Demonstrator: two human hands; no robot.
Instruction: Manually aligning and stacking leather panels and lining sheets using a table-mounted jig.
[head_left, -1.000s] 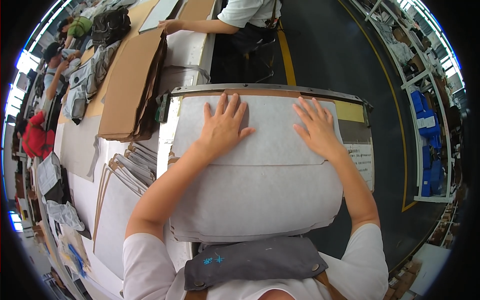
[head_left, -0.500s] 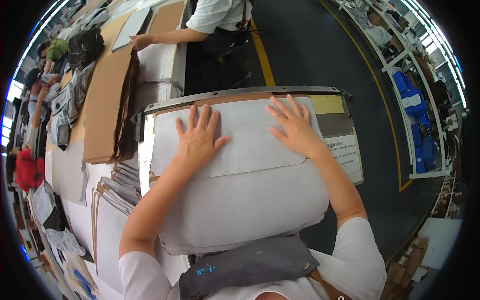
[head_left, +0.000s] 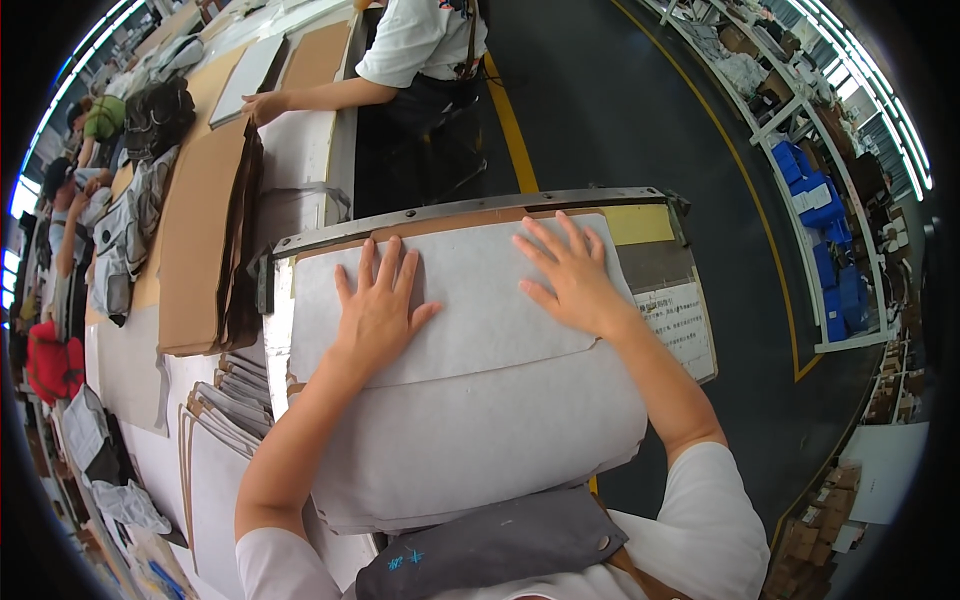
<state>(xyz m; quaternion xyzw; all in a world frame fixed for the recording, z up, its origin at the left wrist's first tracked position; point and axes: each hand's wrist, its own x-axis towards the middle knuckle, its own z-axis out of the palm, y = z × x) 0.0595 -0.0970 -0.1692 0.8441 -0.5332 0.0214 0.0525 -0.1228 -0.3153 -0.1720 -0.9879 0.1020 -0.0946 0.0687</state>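
A large light grey sheet (head_left: 480, 430) with rounded corners lies in front of me, its near part curving down towards my waist. A crease or overlapping edge crosses its middle. Brown backing (head_left: 440, 226) shows along its far edge, beside a riveted metal bar (head_left: 470, 208). My left hand (head_left: 380, 310) lies flat on the sheet's left part, fingers spread. On the right part my right hand (head_left: 575, 275) rests the same way, palm down. Neither hand grips anything. Whether the sheet is one layer or several I cannot tell.
Left of the sheet stand a stack of brown panels (head_left: 205, 240) and several grey folded pieces (head_left: 215, 460). A person (head_left: 420, 45) at the far table touches a pale panel. Shelving with blue bins (head_left: 815, 200) runs along the right, past a dark floor (head_left: 640, 110).
The view has shifted slightly, so the table and sheet sit a little lower and further left. Both hands stay flat on the sheet in nearly the same places.
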